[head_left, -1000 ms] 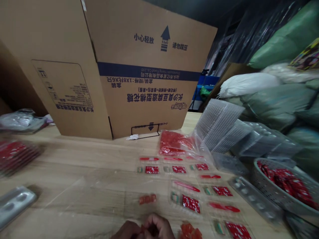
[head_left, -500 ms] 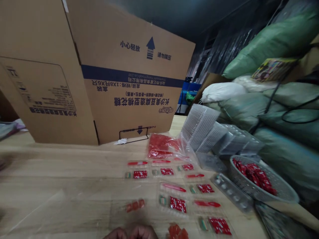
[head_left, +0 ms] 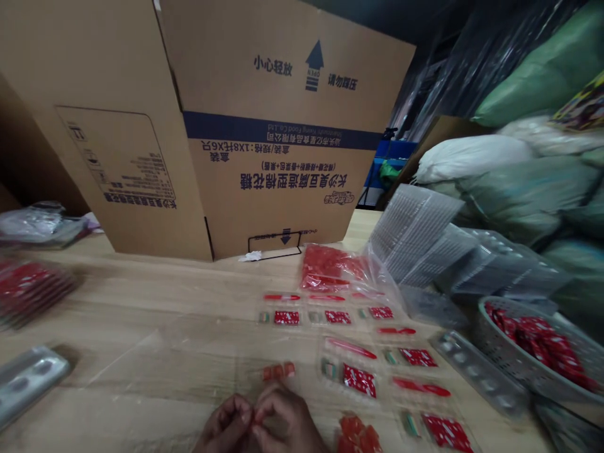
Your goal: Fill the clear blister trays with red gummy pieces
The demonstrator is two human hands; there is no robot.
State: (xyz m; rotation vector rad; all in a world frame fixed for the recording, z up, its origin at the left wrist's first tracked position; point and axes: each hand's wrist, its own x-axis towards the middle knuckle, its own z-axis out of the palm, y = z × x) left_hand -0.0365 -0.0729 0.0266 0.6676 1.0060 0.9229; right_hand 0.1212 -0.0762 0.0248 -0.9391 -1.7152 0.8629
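At the bottom edge of the view my left hand (head_left: 225,428) and my right hand (head_left: 285,423) meet, fingers curled and pinched together on a small red piece (head_left: 256,416). Just beyond them lies a small strip of red pieces (head_left: 279,371) on a clear plastic sheet (head_left: 179,358). To the right, several clear blister trays (head_left: 358,368) hold red pen-like items and red packets. A little heap of red pieces (head_left: 357,435) sits right of my right hand.
A big cardboard box (head_left: 226,132) stands across the back of the wooden table (head_left: 117,302). A clear bag of red items (head_left: 333,267), stacked empty clear trays (head_left: 425,239) and a grey basket of red packets (head_left: 533,352) sit right. Red packs (head_left: 28,286) lie left.
The view swung right and came back. My hands have risen further into view, still pinched together on the small red piece.
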